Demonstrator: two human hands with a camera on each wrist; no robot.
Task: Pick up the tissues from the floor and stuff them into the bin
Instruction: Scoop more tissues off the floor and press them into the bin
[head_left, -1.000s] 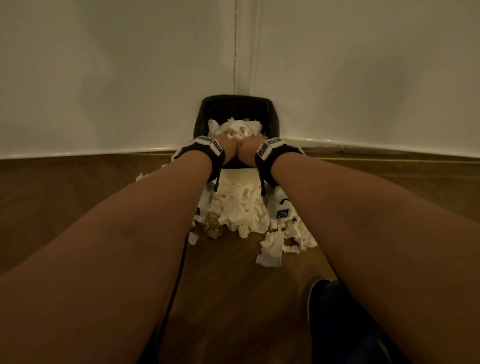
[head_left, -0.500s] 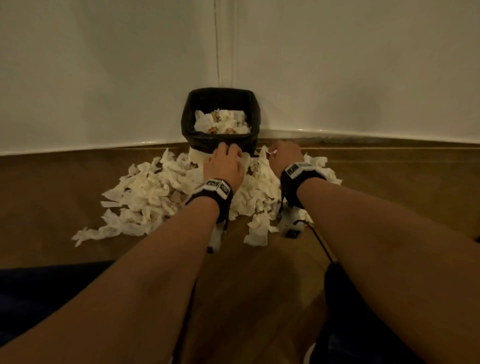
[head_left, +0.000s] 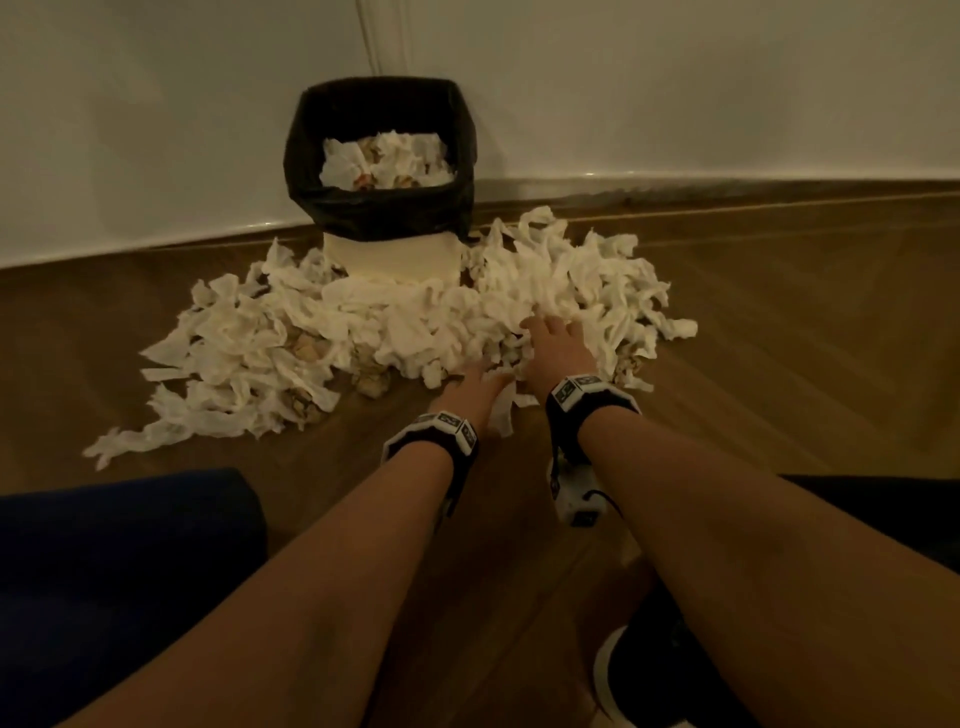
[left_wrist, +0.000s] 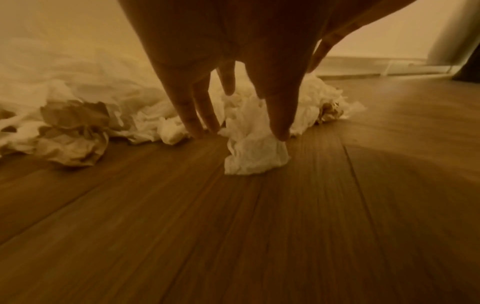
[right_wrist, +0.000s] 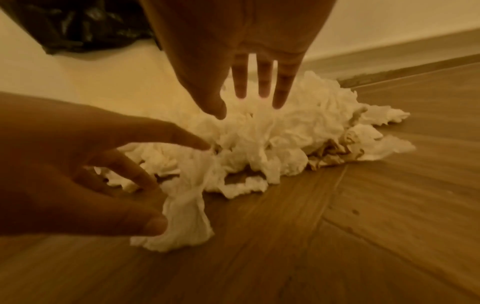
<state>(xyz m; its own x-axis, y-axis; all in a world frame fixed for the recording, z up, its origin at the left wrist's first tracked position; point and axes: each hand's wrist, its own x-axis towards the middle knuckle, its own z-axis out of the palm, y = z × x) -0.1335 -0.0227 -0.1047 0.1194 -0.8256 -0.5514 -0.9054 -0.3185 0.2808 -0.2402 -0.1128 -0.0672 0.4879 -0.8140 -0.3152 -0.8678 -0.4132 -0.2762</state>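
Reaching into near edge of tissues (head_left: 415, 322) heaped on floor (head_left: 779, 322), both hands low, just beside each other. Left hand (head_left: 470, 392) w/ fingers straight and spread, tips touching floor, thumb resting on one loose tissue (left_wrist: 255, 154) at front of pile; nothing gripped yet. Right hand (head_left: 558, 345) also spread, fingers straight over taller part of heap, tips at paper, not closed on anything. Bin (head_left: 379, 218) w/ black liner standing in wall corner beyond pile, already part filled w/ tissues; most of pile not yet picked up, spread both sides of bin base. Likely step: gathering next handful, task prob far from done.

Risks, judged only:
- Thin crumpled paper, loose bunch; small grab w/ spread fingers could shed pieces on way to bin.
- Loose liner rim could fold inward if stuffed hard, or light bin could tip/slide; contents could spring back out.
- Brown crumpled balls (left_wrist: 72, 131) mixed in may roll away when heap raked.
- Single tissue under left thumb could slide on smooth wood instead of lifting.

Hard to see: dim, yellow-tinted wrist views w/ motion blur. Right fingertips partly sunk in paper in head view, contact depth unclear. Bin depth and remaining room not readable. Bin base hidden by pile. Dark shapes at bottom edges of head view cut off, prob legs and shoe.
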